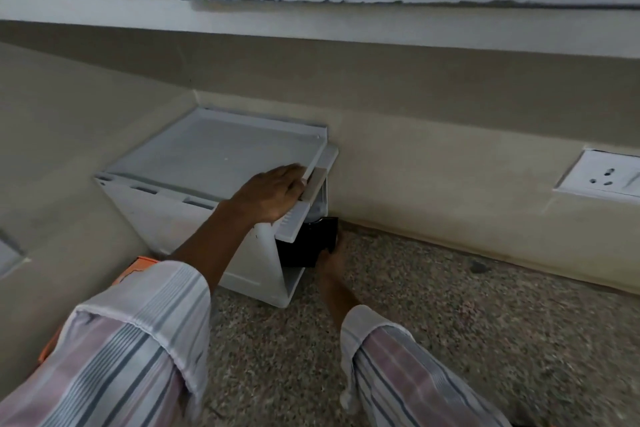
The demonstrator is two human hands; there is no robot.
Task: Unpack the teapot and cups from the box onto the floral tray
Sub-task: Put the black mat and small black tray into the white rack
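A white plastic cabinet [194, 215] stands in the corner on a speckled stone counter. My left hand [273, 194] rests on its top right edge, fingers curled over the rim by a raised white flap [317, 182]. My right hand [330, 253] reaches into the open right side and grips a black box [308, 246] that sits partly inside the cabinet. No teapot, cups or floral tray are in view.
An orange object [136, 269] peeks out behind my left sleeve beside the cabinet. A white wall socket [602, 177] sits on the beige wall to the right. The speckled counter [485, 322] stretches to the right and toward me.
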